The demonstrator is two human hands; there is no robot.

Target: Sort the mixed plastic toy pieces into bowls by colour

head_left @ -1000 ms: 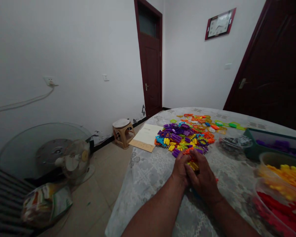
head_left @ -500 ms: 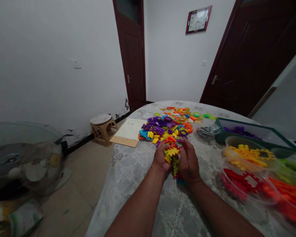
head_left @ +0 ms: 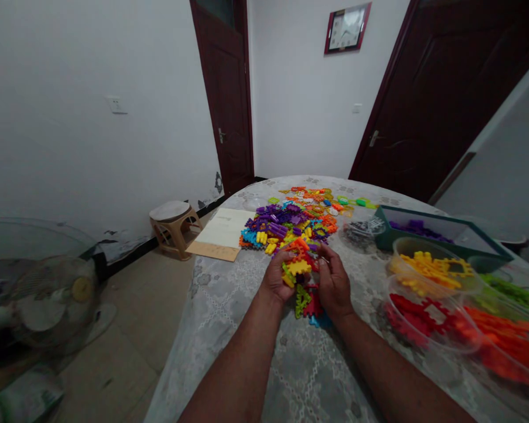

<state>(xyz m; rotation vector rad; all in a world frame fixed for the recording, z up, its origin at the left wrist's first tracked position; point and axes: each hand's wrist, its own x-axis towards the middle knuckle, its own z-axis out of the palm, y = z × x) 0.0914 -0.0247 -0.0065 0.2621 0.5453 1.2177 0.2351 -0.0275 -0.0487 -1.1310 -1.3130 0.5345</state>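
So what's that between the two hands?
A clump of toy blocks, yellow, orange, green and red. The left hand and right hand both grip it, as the head view shows.

Blocks (head_left: 291,220) ahead, tubs (head_left: 432,348) right, cloth (head_left: 220,299) left

Jumbled yellow, orange, green plastic blocks (head_left: 300,275) clumped between left hand (head_left: 277,281) and right hand (head_left: 335,286).

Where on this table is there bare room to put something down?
Bare cloth lies between the paper and the left hand, and a narrow strip between the right hand and the bowls. Both hands hold pieces. The pile and the tray crowd the far side.
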